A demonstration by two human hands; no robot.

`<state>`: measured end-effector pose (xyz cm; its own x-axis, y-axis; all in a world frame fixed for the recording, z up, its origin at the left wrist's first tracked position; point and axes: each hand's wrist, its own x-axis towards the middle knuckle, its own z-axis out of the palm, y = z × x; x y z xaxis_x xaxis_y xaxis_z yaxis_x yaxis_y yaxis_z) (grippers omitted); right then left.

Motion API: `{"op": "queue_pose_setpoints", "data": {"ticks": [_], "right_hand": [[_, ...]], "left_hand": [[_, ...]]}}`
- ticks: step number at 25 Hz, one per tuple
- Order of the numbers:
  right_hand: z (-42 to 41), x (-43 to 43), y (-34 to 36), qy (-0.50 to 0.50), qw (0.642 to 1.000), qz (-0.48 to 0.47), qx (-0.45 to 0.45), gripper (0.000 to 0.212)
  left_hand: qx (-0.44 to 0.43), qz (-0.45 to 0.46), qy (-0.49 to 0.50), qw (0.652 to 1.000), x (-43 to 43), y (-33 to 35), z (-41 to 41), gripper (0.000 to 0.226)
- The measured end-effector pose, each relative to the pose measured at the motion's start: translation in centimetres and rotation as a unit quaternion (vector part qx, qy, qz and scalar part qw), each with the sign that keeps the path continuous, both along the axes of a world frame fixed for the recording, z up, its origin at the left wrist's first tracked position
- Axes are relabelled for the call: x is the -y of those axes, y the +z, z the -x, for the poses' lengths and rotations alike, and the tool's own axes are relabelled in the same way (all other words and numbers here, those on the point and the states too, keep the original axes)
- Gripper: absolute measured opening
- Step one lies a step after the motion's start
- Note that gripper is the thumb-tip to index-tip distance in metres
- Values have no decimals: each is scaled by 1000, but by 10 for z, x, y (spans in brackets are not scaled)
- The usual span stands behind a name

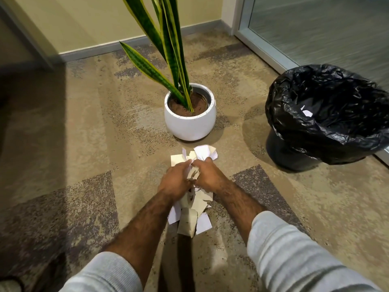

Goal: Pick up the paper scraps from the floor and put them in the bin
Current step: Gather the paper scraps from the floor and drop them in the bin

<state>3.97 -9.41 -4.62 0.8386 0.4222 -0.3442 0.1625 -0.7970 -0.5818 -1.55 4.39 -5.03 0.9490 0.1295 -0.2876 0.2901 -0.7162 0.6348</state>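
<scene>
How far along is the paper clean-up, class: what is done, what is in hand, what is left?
Done: a few white scraps already lie inside the black-lined bin. In hand: the left hand and right hand together clutch a bundle of paper scraps near the potted plant. Left: carrying that bundle to the bin; no loose scraps show on the carpet.

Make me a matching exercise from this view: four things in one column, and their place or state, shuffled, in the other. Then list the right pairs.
Things:
1. paper scraps
2. bin
3. plant pot
4. hands (left, right)

Places or states:
A. lined with a black bag, at right by the glass wall
B. white, holding soil and long green leaves
C. bunched together, gathered between both hands
D. close together, gripping paper above the carpet

Pairs: 1-C, 2-A, 3-B, 4-D
</scene>
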Motion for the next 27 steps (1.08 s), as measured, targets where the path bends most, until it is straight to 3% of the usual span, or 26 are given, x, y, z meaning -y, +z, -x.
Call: {"op": "queue_pose_setpoints", "data": {"ticks": [10, 14, 20, 27], "right_hand": [[-2, -6, 36, -82, 992, -96, -22, 22], [-11, 0, 72, -101, 987, -119, -34, 29], [-31, 16, 132, -158, 969, -192, 10, 31], [-40, 44, 181, -181, 960, -210, 47, 29]], "left_hand": [[58, 59, 14, 996, 15, 36, 8, 50], [92, 86, 3, 992, 23, 65, 1, 49], [170, 25, -8, 985, 30, 111, -34, 57], [227, 40, -32, 973, 55, 157, -49, 58]]}}
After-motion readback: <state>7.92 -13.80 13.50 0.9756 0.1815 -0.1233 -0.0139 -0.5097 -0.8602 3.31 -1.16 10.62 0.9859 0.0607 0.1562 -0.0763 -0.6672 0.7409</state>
